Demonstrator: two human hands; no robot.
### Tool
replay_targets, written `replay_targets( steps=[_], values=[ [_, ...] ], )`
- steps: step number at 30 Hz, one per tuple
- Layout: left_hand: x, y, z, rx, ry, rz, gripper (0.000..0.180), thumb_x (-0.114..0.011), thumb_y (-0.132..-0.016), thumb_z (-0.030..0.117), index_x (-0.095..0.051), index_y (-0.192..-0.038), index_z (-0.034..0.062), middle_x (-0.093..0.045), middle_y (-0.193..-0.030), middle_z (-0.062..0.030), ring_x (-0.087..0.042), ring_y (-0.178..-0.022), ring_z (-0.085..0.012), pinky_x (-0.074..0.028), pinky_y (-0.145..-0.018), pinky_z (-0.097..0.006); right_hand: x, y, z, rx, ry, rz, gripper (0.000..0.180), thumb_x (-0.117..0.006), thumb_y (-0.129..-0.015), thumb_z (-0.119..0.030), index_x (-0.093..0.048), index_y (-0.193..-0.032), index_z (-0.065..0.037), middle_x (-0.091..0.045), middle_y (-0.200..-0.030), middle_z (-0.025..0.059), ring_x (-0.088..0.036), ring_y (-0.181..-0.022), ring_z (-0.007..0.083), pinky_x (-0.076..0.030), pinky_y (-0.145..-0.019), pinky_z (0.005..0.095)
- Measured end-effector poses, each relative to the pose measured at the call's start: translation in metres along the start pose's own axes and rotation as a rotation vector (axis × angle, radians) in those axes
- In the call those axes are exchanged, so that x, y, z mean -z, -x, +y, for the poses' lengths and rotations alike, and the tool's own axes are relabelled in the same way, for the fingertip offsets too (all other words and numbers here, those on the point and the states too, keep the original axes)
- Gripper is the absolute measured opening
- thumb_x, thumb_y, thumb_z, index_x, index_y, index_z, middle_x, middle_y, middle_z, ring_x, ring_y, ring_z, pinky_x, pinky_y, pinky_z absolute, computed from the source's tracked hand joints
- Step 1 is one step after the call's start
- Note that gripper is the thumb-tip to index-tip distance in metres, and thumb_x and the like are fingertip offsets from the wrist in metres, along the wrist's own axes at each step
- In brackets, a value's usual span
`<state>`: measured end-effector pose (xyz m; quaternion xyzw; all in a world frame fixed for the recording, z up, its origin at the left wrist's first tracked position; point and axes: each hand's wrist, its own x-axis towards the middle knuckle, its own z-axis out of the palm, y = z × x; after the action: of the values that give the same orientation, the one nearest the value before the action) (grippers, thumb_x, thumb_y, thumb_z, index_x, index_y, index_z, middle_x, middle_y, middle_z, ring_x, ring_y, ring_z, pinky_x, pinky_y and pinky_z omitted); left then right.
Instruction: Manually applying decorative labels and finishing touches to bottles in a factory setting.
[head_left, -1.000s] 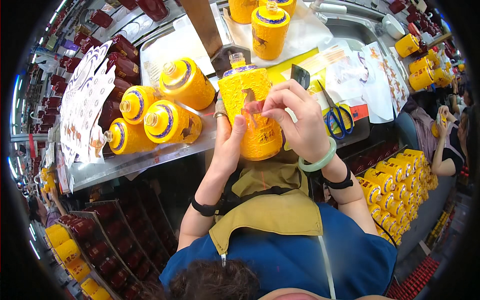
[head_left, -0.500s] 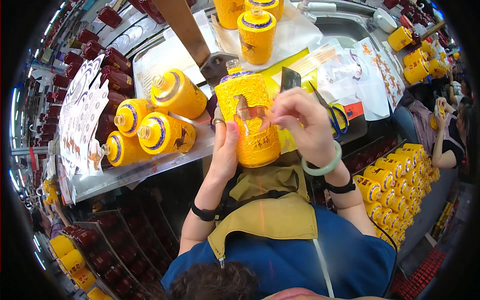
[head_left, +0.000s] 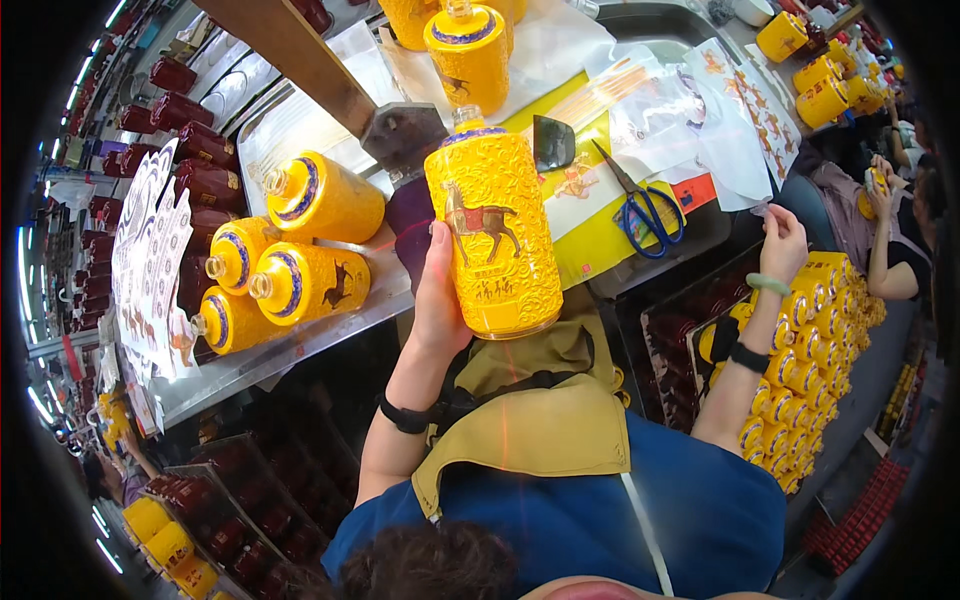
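Note:
My left hand (head_left: 437, 305) is closed round the side of a yellow embossed bottle (head_left: 495, 240), tilted slightly and held over my lap at the table's edge. The bottle has a clear glass neck, a blue patterned ring at the shoulder and a brown horse picture with a red saddle on its front. Far out to the right is my right hand (head_left: 785, 245), its fingers pinched beside the corner of a white decal sheet (head_left: 735, 180). Something small and filmy seems to be at the fingertips, too small to name. A green bangle (head_left: 768, 284) circles that wrist.
Blue-handled scissors (head_left: 648, 218) and a dark scraper blade (head_left: 553, 143) lie on a yellow-green mat (head_left: 585, 250). Several yellow bottles (head_left: 310, 285) lie at the left; others stand behind. A brown post (head_left: 300, 60) rises beside them. Stacked yellow bottles (head_left: 810, 370) fill the right, near a co-worker (head_left: 900, 230).
My right hand has left the bottle's front and swung out to the right. The horse picture now shows uncovered. My left hand still holds the bottle; the whole view has shifted somewhat.

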<state>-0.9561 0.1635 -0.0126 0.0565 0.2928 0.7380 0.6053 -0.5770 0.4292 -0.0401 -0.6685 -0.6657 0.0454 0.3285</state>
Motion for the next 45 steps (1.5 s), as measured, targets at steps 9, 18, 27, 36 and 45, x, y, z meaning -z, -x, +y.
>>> replay_targets(
  steps=[9, 18, 27, 36, 45],
  values=[
    [-0.007, 0.000, -0.003, 0.005, 0.091, -0.094, 0.059, -0.033, -0.108, 0.049, -0.038, -0.149, 0.0073, -0.054, -0.142, -0.0124, -0.056, -0.128, -0.0276, -0.047, -0.108, -0.045, -0.040, -0.040, 0.043, -0.231, 0.201, -0.048, 0.019, -0.074, -0.085, -0.030, -0.080, -0.096, -0.014, -0.076, -0.080, 0.0077, -0.073, -0.071, 0.0217, -0.056, -0.071, 0.0352],
    [0.001, -0.004, -0.006, 0.055, 0.185, -0.040, 0.082, -0.035, -0.099, 0.068, -0.032, -0.153, 0.0068, -0.050, -0.146, -0.0196, -0.055, -0.128, -0.0385, -0.046, -0.107, -0.053, -0.036, -0.033, 0.114, -0.164, 0.244, -0.220, 0.040, -0.079, -0.079, -0.016, -0.070, -0.117, -0.006, -0.071, -0.107, 0.0179, -0.070, -0.101, 0.0279, -0.054, -0.091, 0.0373],
    [-0.014, 0.005, 0.003, -0.203, -0.312, -0.066, 0.086, -0.076, -0.087, 0.031, -0.026, -0.152, 0.0068, -0.048, -0.145, -0.0115, -0.049, -0.134, -0.0247, -0.042, -0.111, -0.042, 0.005, 0.012, -0.026, 0.235, 0.143, 0.078, 0.033, -0.073, -0.086, -0.009, -0.067, -0.118, -0.004, -0.063, -0.127, 0.0170, -0.061, -0.115, 0.0326, -0.049, -0.097, 0.0415],
    [-0.023, 0.013, 0.020, -0.394, -0.601, -0.041, 0.105, -0.093, -0.066, 0.010, -0.030, -0.149, 0.0025, -0.049, -0.142, -0.0121, -0.050, -0.132, -0.0223, -0.040, -0.113, -0.040, 0.001, 0.078, -0.226, 0.572, -0.737, -0.407, 0.015, -0.072, -0.086, -0.003, -0.072, -0.100, 0.000, -0.071, -0.108, 0.0142, -0.067, -0.102, 0.0273, -0.051, -0.090, 0.0331],
    [-0.022, 0.005, 0.012, -1.034, -1.114, 0.103, 0.096, -0.096, -0.061, 0.012, -0.044, -0.142, 0.0038, -0.046, -0.135, -0.0124, -0.051, -0.125, -0.0262, -0.046, -0.106, -0.038, 0.003, 0.136, -0.270, 0.711, -1.033, -0.806, 0.109, -0.094, -0.067, -0.039, -0.033, -0.148, 0.001, -0.050, -0.139, 0.0177, -0.054, -0.125, 0.0277, -0.044, -0.105, 0.0381]
  ],
)
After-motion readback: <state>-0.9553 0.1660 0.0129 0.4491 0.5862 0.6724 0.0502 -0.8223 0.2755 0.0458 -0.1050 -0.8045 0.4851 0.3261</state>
